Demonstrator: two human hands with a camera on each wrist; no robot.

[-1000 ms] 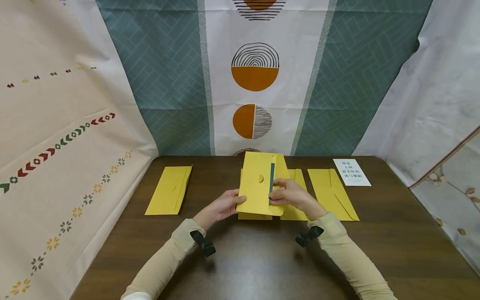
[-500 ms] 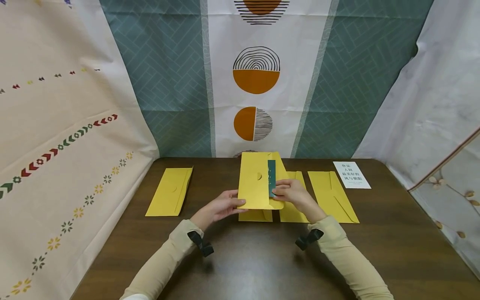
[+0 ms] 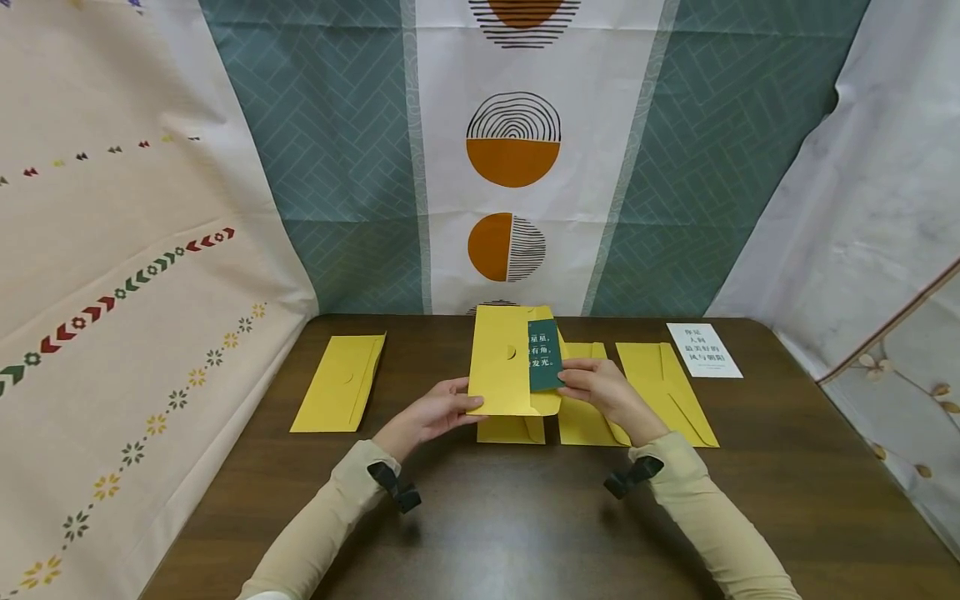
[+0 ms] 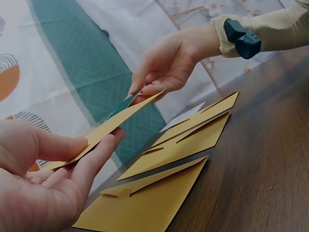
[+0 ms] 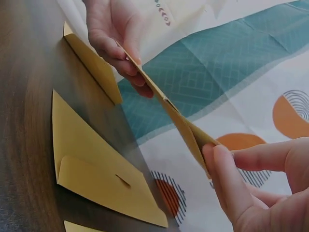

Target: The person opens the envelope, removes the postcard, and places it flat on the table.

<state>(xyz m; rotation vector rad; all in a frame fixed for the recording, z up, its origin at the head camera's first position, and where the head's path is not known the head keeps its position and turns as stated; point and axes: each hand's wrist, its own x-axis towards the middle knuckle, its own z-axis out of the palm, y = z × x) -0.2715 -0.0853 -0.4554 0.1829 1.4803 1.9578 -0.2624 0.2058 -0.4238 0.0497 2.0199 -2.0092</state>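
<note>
Yellow envelope between left hand and right hand, left gripping it, right pinching green card

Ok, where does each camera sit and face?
Head: worn on the head, facing forward and down at the table; left hand, right hand, left sleeve and right sleeve show.
Left wrist: on that wrist, looking past the left hand across the held envelope to the right hand and right sleeve.
Right wrist: on that wrist, looking past the right hand along the held envelope to the left hand.
Shared: head and left wrist both show the green card.
</note>
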